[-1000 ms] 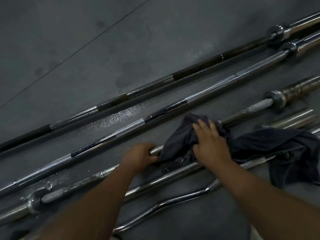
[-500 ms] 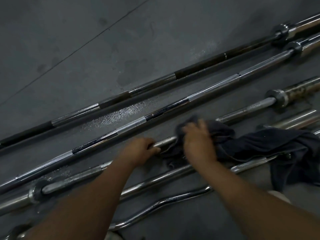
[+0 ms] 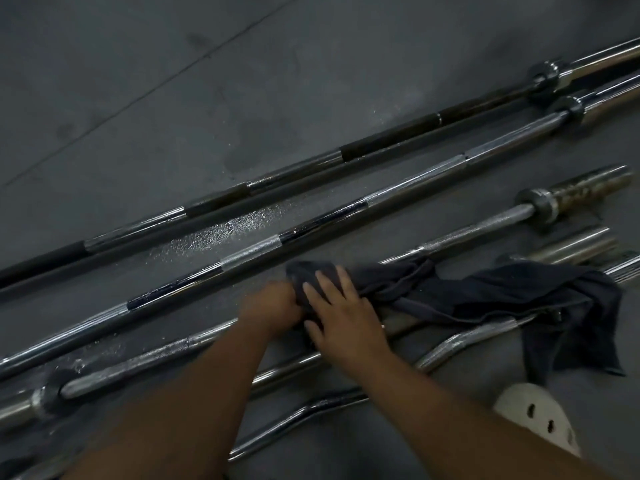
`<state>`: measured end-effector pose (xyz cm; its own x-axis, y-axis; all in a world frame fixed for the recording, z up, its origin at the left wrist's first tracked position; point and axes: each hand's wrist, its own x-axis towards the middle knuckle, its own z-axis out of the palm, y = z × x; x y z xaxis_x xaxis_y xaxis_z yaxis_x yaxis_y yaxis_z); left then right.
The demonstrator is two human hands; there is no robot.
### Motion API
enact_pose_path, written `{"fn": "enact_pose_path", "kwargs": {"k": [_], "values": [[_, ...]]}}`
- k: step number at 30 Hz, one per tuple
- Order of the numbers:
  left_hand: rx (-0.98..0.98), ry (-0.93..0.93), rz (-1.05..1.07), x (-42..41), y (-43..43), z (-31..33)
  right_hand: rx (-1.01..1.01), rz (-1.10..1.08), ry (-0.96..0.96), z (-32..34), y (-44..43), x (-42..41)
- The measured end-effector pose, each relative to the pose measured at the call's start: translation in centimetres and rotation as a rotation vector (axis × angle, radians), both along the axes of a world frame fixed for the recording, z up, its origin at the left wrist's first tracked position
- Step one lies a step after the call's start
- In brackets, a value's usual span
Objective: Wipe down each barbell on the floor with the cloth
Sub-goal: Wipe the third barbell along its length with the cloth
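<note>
Five or six barbells lie side by side on the floor (image 3: 173, 81), all slanting from lower left to upper right of the frame. The one being worked is the third bar (image 3: 485, 225), counting down from the black bar (image 3: 381, 143) at the top.

The left hand (image 3: 270, 308) is closed in a fist round its shaft near the middle of the frame, pinning it. The right hand (image 3: 343, 320) sits just to its right, touching or nearly so. Its fingers (image 3: 327, 282) are stretched out and spread, pressing a bunched end of the dark cloth (image 3: 485, 292) down onto the shaft rather than gripping it. The rest of the cloth trails off to the right, draped across the curl bar (image 3: 464, 339) and hanging toward the white shoe (image 3: 533, 417) at lower right.

What matters for the next stroke is the line of the shaft. It climbs away from the right hand toward the collar (image 3: 535, 202) and the rusty sleeve beyond, at the upper right. That stretch is open to the cloth hand, which is the nearer one. Going the other way, the left fist is in the path, and past it the shaft looks beaded with droplets down to the lower-left collar, so I would guess that length needs the fist shifted first. A wet patch (image 3: 225, 233) shines on the floor between the two upper bars.
</note>
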<state>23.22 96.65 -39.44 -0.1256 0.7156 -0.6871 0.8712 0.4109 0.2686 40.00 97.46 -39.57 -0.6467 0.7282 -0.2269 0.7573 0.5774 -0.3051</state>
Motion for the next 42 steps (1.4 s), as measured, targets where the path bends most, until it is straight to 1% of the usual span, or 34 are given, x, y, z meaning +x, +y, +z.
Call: {"fn": "enact_pose_path", "kwargs": {"k": [1,2,3,4,6,7,8,9,11,12,13,14,15,16,18,20,21,22,24,26,27,29,30,31,32,33,35,36,37,38,39,40,42], "values": [[-0.009,-0.050,0.013,-0.2,0.3,0.2,0.011,0.036,0.035,0.4,0.5,0.6],[0.000,-0.091,0.037,-0.4,0.4,0.4,0.048,0.022,0.042,0.6,1.9,2.0],[0.041,-0.086,0.048,-0.6,0.2,0.7,0.079,-0.032,0.019,0.4,3.5,4.0],[0.120,-0.036,0.031,-0.7,-0.1,1.1,0.105,-0.121,-0.028,0.3,5.2,6.0],[0.299,0.189,-0.131,-0.5,-0.9,1.6,0.107,-0.329,-0.053,0.5,7.6,8.2],[0.356,0.243,-0.157,-0.2,-1.3,1.5,0.100,-0.415,-0.035,0.6,7.3,7.5],[0.375,0.249,-0.141,0.1,-1.5,1.3,0.087,-0.478,-0.018,0.8,6.2,6.0],[0.363,0.237,-0.105,0.2,-1.6,1.2,0.051,-0.475,-0.008,1.0,4.5,3.8],[0.285,0.159,-0.097,-0.2,-1.2,0.9,-0.012,-0.310,0.018,1.1,1.1,0.0],[0.212,0.077,-0.088,-0.8,-0.8,0.8,-0.025,-0.214,0.007,1.1,0.5,-0.7],[0.127,-0.030,-0.034,-1.5,-0.5,0.8,-0.018,-0.144,-0.009,1.2,1.1,-0.4],[0.070,-0.158,0.059,-2.0,-0.3,0.9,0.014,-0.128,-0.028,1.2,2.5,0.7],[0.060,-0.250,0.134,-2.3,-0.1,1.1,0.043,-0.159,-0.054,1.1,3.9,2.1],[0.079,-0.291,0.161,-2.4,-0.1,1.1,0.079,-0.229,-0.068,1.0,5.2,3.5],[0.136,-0.245,0.114,-1.7,-0.4,1.2,0.083,-0.393,-0.062,1.0,6.7,4.9],[0.239,-0.134,0.059,-0.7,-1.3,1.2,0.023,-0.502,-0.013,1.1,5.5,3.3],[0.294,-0.091,0.054,-0.3,-1.9,1.1,-0.011,-0.478,-0.007,1.2,4.2,1.8],[0.341,-0.051,0.047,-0.1,-2.4,0.9,-0.031,-0.399,-0.005,1.1,2.7,0.3],[0.372,-0.007,0.015,-0.1,-3.1,0.4,-0.034,-0.217,0.011,1.2,0.8,-1.2],[0.368,-0.018,0.011,-0.7,-2.6,0.2,0.011,-0.113,0.009,1.0,2.4,0.4],[0.352,-0.050,0.024,-1.0,-2.1,0.2,0.040,-0.127,-0.019,0.7,3.8,2.0],[0.292,-0.148,0.104,-1.5,-1.6,0.2,0.091,-0.270,-0.060,0.5,6.3,5.1],[0.271,-0.168,0.144,-1.6,-1.7,0.2,0.097,-0.346,-0.070,0.4,6.9,5.8],[0.258,-0.137,0.156,-1.4,-1.8,0.3,0.080,-0.393,-0.083,0.0,6.7,5.4],[0.254,-0.060,0.140,-0.9,-2.0,0.3,0.043,-0.375,-0.105,-0.5,6.0,4.1],[0.248,0.049,0.103,-0.1,-2.5,0.3,-0.002,-0.278,-0.117,-1.1,4.8,2.4],[0.228,0.250,0.032,1.5,-3.2,1.0,-0.096,-0.015,-0.109,-2.0,2.1,-0.7],[0.230,0.308,0.001,2.0,-3.2,1.3,-0.119,0.032,-0.088,-1.5,2.0,-1.0],[0.228,0.326,-0.023,2.0,-3.2,1.4,-0.113,0.032,-0.029,-0.7,2.6,-0.3],[0.227,0.310,-0.051,1.6,-3.1,1.5,-0.098,0.003,0.008,0.0,3.6,1.0],[0.220,0.261,-0.067,1.0,-2.7,1.4,-0.081,-0.050,-0.005,0.6,4.6,2.7],[0.188,0.182,-0.058,0.5,-2.4,1.2,-0.037,-0.115,-0.036,1.0,5.6,4.3],[0.082,0.057,0.018,-0.2,-1.7,1.0,0.041,-0.253,-0.038,0.8,6.6,6.2]]}}
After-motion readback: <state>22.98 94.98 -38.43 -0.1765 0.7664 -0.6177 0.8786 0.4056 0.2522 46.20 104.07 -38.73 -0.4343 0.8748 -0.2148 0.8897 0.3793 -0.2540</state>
